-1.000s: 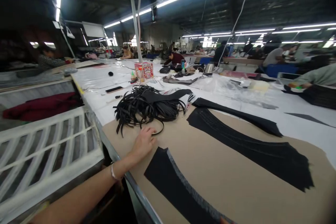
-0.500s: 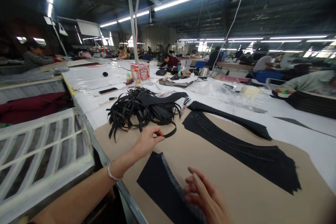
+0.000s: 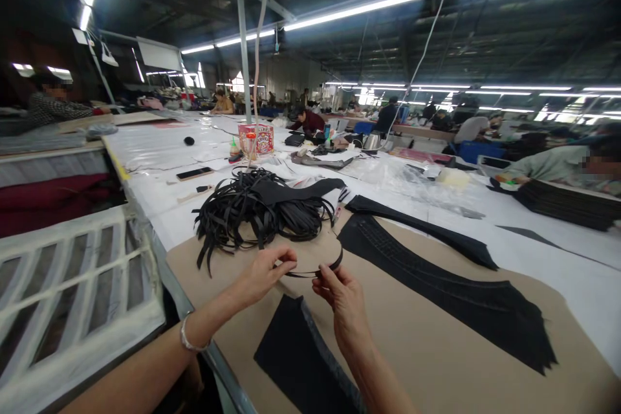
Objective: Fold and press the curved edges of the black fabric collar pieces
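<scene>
My left hand (image 3: 264, 273) pinches one end of a thin black strip (image 3: 334, 262), and my right hand (image 3: 340, 297) pinches the same strip a little further along. The strip curves up from the brown cardboard sheet (image 3: 412, 349) toward a tangled pile of black strips (image 3: 262, 210) just beyond my hands. A black fabric piece with a grey edge (image 3: 301, 362) lies under my wrists. A long curved black fabric piece (image 3: 446, 284) lies to the right on the cardboard.
A white slatted rack (image 3: 72, 297) stands left of the table edge. Farther along the white table (image 3: 160, 149) lie a phone (image 3: 194, 173), a red box (image 3: 257, 138), scissors, plastic sheets. Other people work at the table's right side and far end.
My left hand lifted a black strip off the cardboard near the pile. My right hand came in from below and took hold of the same strip.
</scene>
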Motion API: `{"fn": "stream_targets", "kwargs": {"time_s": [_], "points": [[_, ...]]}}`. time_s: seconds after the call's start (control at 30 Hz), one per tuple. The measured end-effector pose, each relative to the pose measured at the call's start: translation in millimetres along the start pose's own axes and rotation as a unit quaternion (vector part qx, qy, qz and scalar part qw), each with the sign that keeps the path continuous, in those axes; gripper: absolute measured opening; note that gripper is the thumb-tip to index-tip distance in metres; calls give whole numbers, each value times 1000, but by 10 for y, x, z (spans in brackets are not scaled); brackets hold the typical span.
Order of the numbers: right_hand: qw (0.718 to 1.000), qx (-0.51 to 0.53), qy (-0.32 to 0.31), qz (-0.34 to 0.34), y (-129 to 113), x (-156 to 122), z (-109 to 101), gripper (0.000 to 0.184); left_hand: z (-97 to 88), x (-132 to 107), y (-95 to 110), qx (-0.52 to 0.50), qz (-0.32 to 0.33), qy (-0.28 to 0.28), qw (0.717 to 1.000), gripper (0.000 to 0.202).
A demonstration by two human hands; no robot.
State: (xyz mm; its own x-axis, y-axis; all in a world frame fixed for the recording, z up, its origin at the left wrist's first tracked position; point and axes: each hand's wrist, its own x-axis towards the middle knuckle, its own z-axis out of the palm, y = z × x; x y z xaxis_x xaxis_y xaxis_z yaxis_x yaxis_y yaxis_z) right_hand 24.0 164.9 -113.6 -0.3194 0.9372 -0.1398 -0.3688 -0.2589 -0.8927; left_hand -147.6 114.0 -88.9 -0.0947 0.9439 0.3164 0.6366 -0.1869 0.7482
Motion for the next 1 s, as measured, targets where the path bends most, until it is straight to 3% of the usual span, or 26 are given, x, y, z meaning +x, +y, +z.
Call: {"fn": "stream_targets", "kwargs": {"time_s": [0.13, 0.27, 0.33, 0.47, 0.6, 0.73, 0.87, 1.0], "points": [[999, 33, 24, -11, -109, 98, -86, 43, -92, -15, -132, 88, -9, 49, 995, 15], [995, 76, 56, -12, -175, 370, -166, 45, -319, -47, -519, 207, -98, 163, 960, 19], [993, 93, 68, -8, -154, 525, -204, 42, -453, -64, -729, 258, -133, 184, 939, 20], [992, 92, 86, 6, -13, 745, -311, 30, -579, -50, -986, 325, -129, 135, 927, 18], [995, 36, 88, 40, 162, 840, -447, 20, -504, 23, -1057, 354, -100, 70, 927, 14], [994, -58, 73, 54, 270, 862, -542, 20, -435, 70, -1086, 370, -101, 50, 922, 22], [980, -192, 45, 7, 272, 801, -573, 28, -407, 43, -1100, 372, -97, 48, 922, 23], [923, -368, -14, -107, 189, 664, -451, 34, -338, 25, -1081, 354, -99, 58, 928, 24]]}}
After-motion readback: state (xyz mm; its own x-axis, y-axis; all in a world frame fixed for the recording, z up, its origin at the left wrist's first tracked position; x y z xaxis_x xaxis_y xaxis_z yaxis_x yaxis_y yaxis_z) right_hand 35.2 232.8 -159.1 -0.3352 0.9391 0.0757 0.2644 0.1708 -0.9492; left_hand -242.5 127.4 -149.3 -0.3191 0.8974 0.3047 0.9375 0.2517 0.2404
